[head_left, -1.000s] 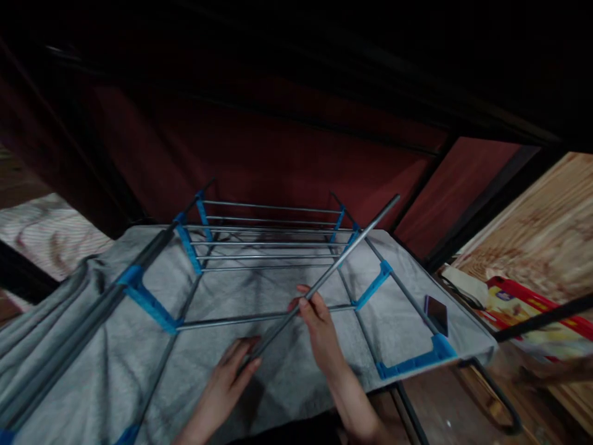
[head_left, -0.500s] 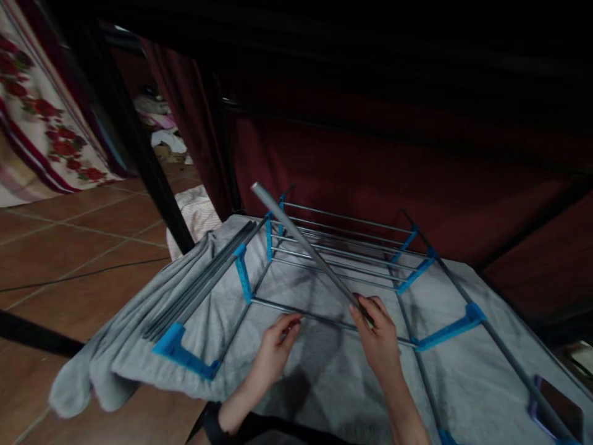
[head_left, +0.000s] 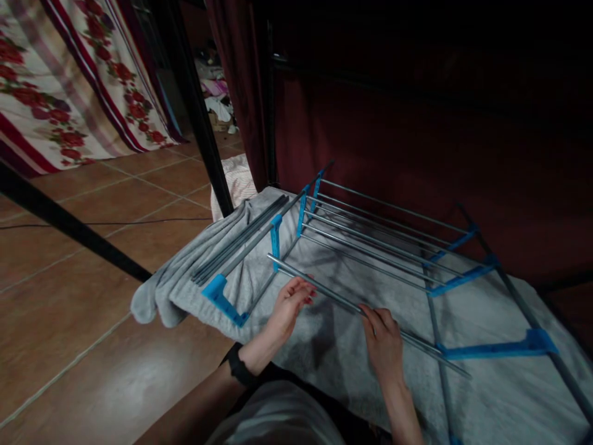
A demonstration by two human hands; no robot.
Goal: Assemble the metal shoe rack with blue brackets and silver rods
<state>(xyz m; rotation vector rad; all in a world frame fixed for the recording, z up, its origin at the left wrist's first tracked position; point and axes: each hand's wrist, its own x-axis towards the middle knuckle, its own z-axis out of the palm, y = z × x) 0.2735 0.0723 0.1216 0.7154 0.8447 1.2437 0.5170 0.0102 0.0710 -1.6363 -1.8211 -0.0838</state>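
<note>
Rod (head_left: pixel 332 294) is swinging down low over the blanket (head_left: pixel 345 358), right hand (head_left: pixel 383 337) pinching it, left hand (head_left: pixel 285 309) curling alongside, grip unclear; rungs (head_left: pixel 393 205) sitting in, spare rods (head_left: pixel 241 238) apparently still awaiting fitting.

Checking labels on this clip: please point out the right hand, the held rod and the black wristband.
Right hand (head_left: pixel 383 337), head view: back of the hand.
Held rod (head_left: pixel 337 297), head view: stretch left of that hand.
Black wristband (head_left: pixel 239 366), head view: outer face of the band.
</note>
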